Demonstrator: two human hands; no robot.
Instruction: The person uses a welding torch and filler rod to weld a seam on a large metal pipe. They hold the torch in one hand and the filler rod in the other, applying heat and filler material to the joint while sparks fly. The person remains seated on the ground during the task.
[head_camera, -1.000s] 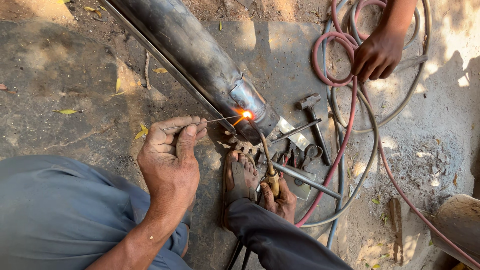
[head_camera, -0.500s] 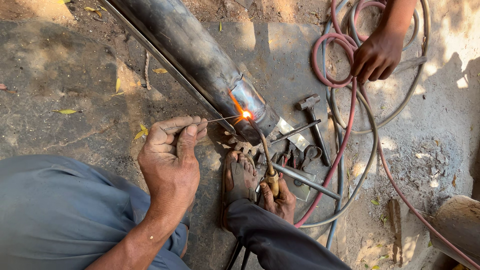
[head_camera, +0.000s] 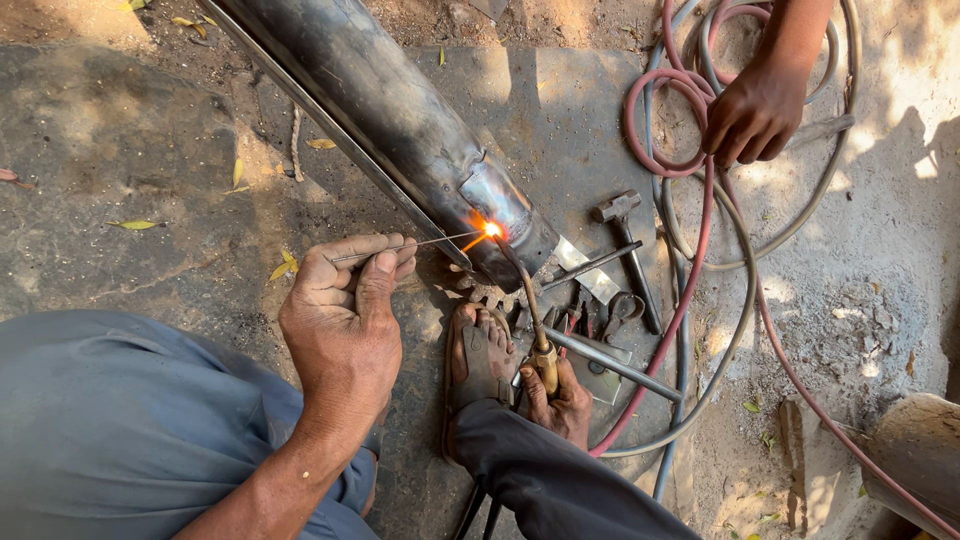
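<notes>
My left hand (head_camera: 345, 320) pinches a thin wire filler rod (head_camera: 420, 245); my right hand (head_camera: 560, 400) is closed around the brass torch (head_camera: 535, 335). Both tips meet at the orange flame on the scorched, dull steel pipe (head_camera: 400, 120) (another person's hand (head_camera: 755, 110) grips red hose (head_camera: 690, 300)). The glow sits lower than half a second earlier.

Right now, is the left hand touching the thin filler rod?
Touching. The head view shows the left hand pinching the rod between thumb and fingertips, its far end at the glowing spot on the pipe.
</notes>
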